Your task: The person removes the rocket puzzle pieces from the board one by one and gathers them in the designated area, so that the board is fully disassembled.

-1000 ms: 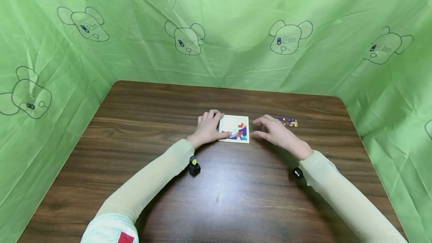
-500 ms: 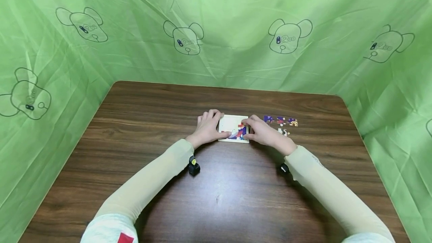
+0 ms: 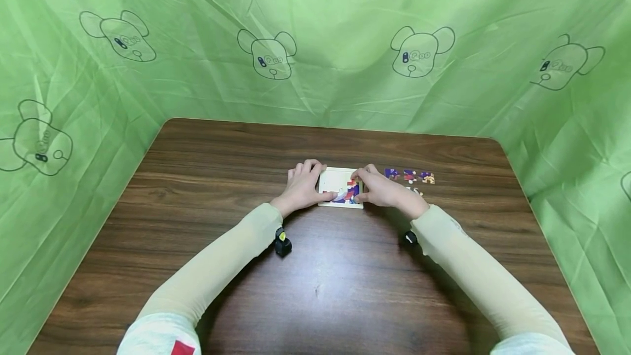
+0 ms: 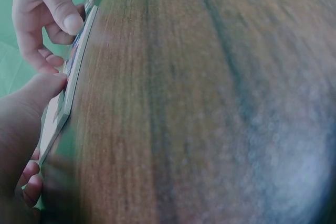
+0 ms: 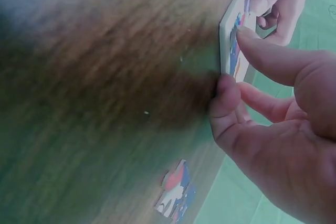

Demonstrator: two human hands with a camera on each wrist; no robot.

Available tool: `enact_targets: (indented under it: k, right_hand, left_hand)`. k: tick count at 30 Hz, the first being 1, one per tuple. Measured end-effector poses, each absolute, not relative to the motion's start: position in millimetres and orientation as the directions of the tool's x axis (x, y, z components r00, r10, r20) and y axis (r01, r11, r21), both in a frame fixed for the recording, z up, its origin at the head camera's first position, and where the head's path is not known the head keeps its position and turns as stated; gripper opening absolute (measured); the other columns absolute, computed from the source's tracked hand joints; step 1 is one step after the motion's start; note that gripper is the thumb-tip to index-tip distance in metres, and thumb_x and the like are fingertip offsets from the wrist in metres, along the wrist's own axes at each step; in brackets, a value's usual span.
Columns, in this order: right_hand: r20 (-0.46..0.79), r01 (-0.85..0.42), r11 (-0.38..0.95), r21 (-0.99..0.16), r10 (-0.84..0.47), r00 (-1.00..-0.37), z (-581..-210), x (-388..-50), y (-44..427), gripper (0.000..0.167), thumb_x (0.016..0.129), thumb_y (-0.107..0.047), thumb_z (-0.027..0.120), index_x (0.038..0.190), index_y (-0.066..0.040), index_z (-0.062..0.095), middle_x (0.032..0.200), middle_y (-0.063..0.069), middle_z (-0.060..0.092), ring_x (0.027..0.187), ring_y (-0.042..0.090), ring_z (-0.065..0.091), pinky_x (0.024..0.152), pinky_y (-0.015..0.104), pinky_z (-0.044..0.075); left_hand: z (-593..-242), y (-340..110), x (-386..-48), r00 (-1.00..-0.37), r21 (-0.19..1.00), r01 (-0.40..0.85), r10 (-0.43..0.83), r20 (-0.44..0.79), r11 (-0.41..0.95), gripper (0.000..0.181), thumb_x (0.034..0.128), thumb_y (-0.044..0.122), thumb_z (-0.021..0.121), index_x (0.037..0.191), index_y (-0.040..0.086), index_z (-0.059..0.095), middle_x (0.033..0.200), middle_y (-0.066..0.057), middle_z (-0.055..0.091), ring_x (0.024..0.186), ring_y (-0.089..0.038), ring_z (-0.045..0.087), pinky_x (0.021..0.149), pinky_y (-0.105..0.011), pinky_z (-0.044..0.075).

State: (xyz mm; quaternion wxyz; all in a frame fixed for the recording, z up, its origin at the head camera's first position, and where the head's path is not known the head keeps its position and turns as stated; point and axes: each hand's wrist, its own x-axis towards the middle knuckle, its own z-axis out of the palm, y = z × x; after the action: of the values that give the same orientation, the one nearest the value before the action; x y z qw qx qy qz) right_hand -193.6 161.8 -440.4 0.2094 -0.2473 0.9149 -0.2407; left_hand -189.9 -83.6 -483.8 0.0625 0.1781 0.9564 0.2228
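A small jigsaw puzzle (image 3: pixel 340 185) in a white frame lies on the table, with coloured pieces along its near and right side and a pale bare area at the upper left. My left hand (image 3: pixel 304 186) grips its left side, thumb on the pieces and fingers at the outer edge. My right hand (image 3: pixel 383 188) is at the right side. In the right wrist view the thumb of my right hand (image 5: pixel 278 114) touches the picture surface, and curled fingers rest against the frame's edge. The right fingers partly cover the pieces between them.
Loose jigsaw pieces (image 3: pixel 410 175) lie right of the frame, one partly behind my right hand. The brown wooden table (image 3: pixel 236 300) reaches back to a green cloth curtain (image 3: pixel 340 92) with drawn bear faces, which encloses it on the sides.
My right hand has moved left from beside the loose pieces onto the puzzle's right side, uncovering more of them. My left hand has stayed in place.
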Motion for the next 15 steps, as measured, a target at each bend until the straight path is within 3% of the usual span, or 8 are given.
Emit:
enact_targets:
  k: [15]
  right_hand:
    - [-0.204,-0.405,0.736,-0.543,-0.583,-0.786,-437.2,-187.9,160.7,0.055,0.092,-0.011,0.079,0.134,0.002,0.045,0.119,0.023,0.049,0.086,0.025,0.056,0.084,0.046,0.053]
  left_hand:
    - [-483.3,-83.5,-189.6,-0.931,0.442,0.308,0.362,-0.042,0.843,0.088,0.0846,0.063,0.077,0.152,0.014,0.048,0.155,-0.012,0.039,0.130,-0.033,0.041,0.105,-0.050,0.030]
